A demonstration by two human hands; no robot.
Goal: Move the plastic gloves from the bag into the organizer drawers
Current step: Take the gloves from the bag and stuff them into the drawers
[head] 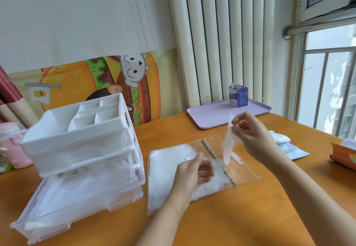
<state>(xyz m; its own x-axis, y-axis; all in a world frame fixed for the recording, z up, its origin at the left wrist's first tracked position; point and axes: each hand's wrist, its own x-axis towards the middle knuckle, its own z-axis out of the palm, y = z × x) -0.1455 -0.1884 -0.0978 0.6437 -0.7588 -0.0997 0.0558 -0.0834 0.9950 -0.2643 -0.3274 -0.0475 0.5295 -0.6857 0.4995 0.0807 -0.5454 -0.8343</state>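
One plastic glove (228,145) hangs pinched between the thumb and fingertips (238,122) of the right hand (250,133), raised clear above the mouth of the clear bag (244,170). The left hand (194,170) hovers just over the bag, fingers loosely curled, gripping nothing that I can confirm. I judge the task partly complete. The pulled-out bottom drawer (77,203) of the white organizer (77,139) already holds filmy gloves, and the drawer above appears to hold some too. A thick white stack (165,170) is left inside the bag on the wooden table (250,216). To do: carry the held glove left to a drawer, then repeat for the stack. Legible writing: none. The small blue carton (238,96) on the lilac tray (212,118) and the pouch (289,149) at right carry print too small to read.
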